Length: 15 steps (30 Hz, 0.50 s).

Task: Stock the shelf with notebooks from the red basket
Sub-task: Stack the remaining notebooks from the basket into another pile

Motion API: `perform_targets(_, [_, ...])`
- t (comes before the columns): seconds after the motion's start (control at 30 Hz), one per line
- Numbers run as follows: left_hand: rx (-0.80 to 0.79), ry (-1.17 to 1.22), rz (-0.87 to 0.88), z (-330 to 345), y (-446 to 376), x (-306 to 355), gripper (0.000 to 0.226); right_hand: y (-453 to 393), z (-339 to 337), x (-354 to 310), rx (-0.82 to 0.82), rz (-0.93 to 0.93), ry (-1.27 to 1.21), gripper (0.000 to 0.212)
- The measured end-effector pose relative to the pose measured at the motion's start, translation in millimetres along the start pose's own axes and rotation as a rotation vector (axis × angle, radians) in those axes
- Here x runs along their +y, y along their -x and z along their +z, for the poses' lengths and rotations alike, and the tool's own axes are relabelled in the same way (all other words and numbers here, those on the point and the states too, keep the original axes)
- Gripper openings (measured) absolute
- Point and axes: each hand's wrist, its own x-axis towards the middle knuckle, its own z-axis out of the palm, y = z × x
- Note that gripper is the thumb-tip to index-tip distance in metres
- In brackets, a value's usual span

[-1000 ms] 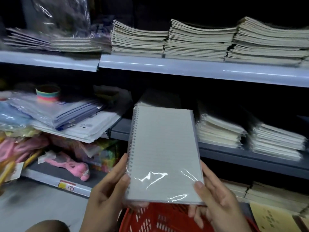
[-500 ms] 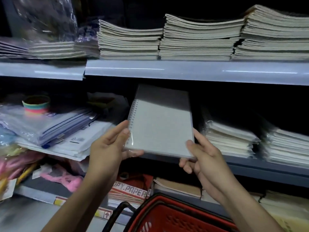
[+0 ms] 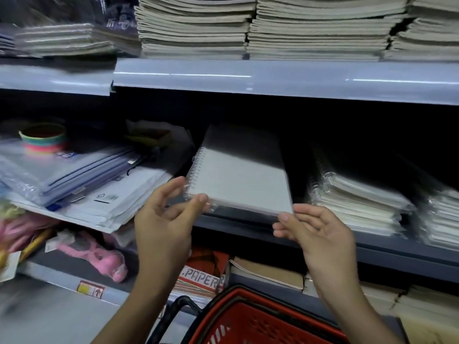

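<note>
A plastic-wrapped spiral notebook [image 3: 238,177] with a pale grey cover lies nearly flat, its far end reaching into the dark gap of the middle shelf [image 3: 372,249]. My left hand [image 3: 166,219] pinches its near left corner by the spiral. My right hand [image 3: 315,232] touches the near right corner with its fingertips. The red basket [image 3: 248,321] sits below my hands at the bottom edge, its black handle at its left.
Wrapped spiral notebook stacks [image 3: 355,199] lie right of the gap. Plastic folders and envelopes [image 3: 82,184] pile up on the left, with a rainbow tape roll [image 3: 43,139]. The top shelf [image 3: 273,78] holds tall exercise-book stacks [image 3: 196,28]. Copy paper [image 3: 201,281] sits below.
Both hands have carried the notebook up from over the basket and pushed it forward, flatter, into the middle shelf gap. The view has moved closer to the shelves.
</note>
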Motion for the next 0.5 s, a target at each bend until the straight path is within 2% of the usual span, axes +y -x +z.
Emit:
perform_targets(0.27, [0.132,0.020,-0.040,37,-51,-15,0.036,-35,34,9,0.231,-0.088,-0.024,0.013])
perform_targets(0.5, [0.098,-0.044,-0.006,57,-83,-30,0.027,-71,53,16,0.314,-0.112,0.020,0.014])
